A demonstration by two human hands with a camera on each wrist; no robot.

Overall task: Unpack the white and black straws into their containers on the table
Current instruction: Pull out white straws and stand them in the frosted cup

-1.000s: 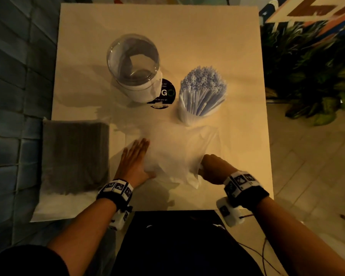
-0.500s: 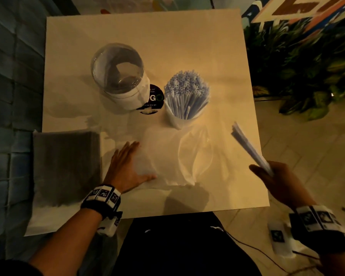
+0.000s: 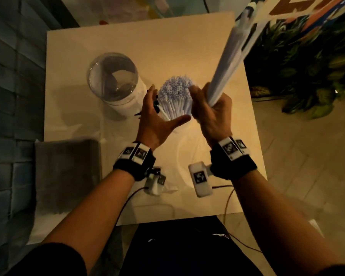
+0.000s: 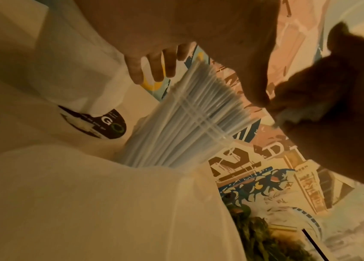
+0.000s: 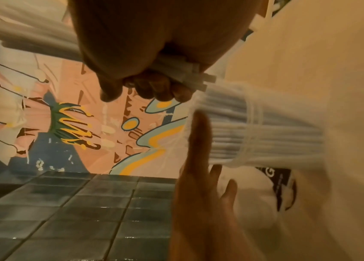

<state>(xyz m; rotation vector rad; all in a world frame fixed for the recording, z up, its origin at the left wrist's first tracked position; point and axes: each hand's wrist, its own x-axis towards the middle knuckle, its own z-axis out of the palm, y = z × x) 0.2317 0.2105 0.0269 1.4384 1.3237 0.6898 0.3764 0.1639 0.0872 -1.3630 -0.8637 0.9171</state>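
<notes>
While clear ribbed plastic cup of white paper-wrapped straws (image 3: 174, 100) stood mid-table, handful of loose white straws (image 3: 230, 56) was gripped at lower end in right hand (image 3: 212, 114), fingers curled tight, bundle tilted up and away, likely readied for insertion. Left hand (image 3: 157, 118) was held beside cup, fingers spread and relaxed, nothing grasped, probably for steadying. Empty clear domed plastic jar (image 3: 116, 82) was left just beside cup, presumably for black straws. Flat pack of black straws (image 3: 68, 172) was seen at table's left edge. Pale square table (image 3: 127, 40), grey tiled wall, painted mural, green plants were noted.
</notes>
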